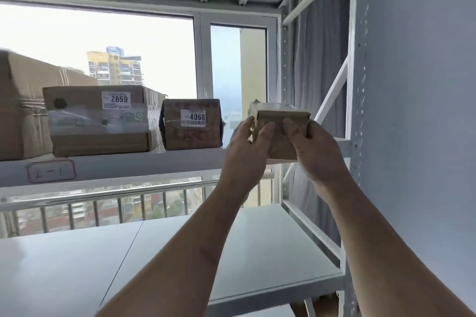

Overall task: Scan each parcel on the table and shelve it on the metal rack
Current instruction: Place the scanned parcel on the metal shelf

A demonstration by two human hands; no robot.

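Parcel work has reached the rack: we hold a small cardboard parcel (280,131) in both hands at the front edge of the metal rack's labelled shelf (128,166), toward its right end. Our left hand (247,147) grips the parcel's left side, thumb curled onto its near face; our right hand (313,147) grips the right side the same way. The parcel's long axis seems to run away from us, into the shelf, though blur at its far end leaves that uncertain. Whether its bottom already rests on the shelf edge we cannot tell, as our hands cover it.

What the coming move turns on, we judge, is the gap to the left. The box labelled 4068 (192,123) stands on the shelf just beside our left hand, with the box labelled 2859 (100,118) beyond it and a larger carton (20,108) at the far left. Open shelf lies straight ahead and to the right, up to the rack's upright post (356,85). Sliding the parcel forward looks like the natural next step, with the left knuckles the likeliest to brush the 4068 box.
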